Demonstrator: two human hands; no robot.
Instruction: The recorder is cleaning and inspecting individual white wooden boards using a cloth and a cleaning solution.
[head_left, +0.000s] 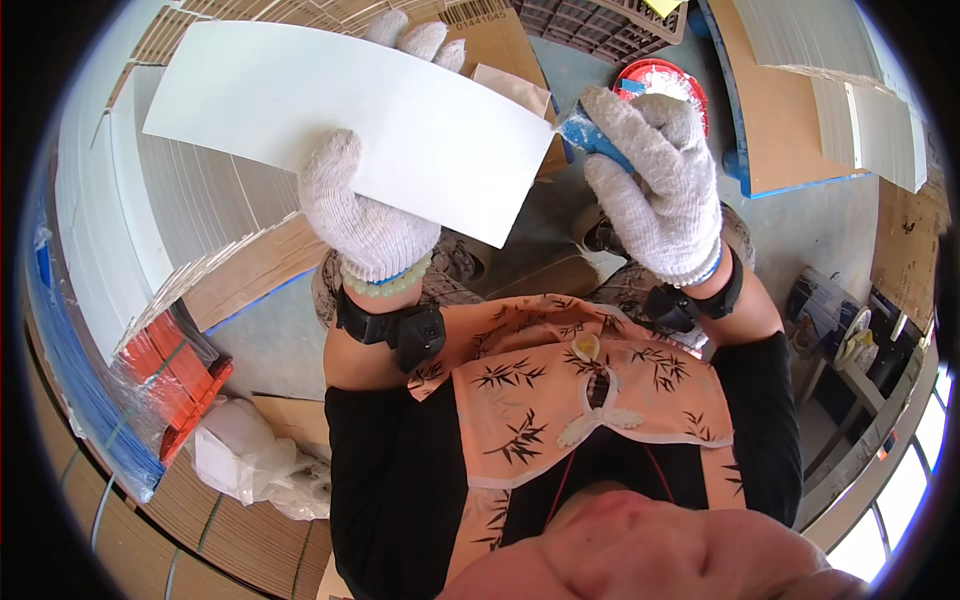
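The person wears whitish knit gloves (pixel 655 195), bulky black wrist straps (pixel 415 335), a pale-green bead bracelet (pixel 390 287) left of centre, mottled trousers (pixel 328 290), a black shirt (pixel 385 470) and, lower centre, a leaf-printed peach apron (pixel 630 400).

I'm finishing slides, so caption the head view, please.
Gloved left hand grips a white panel; gloved right hand holds a blue tool near the panel's edge.

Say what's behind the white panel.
Past its upper edge: gloved fingertips of the left hand and brown cardboard. The white panel covers the rest of those fingers and whatever lies directly behind.
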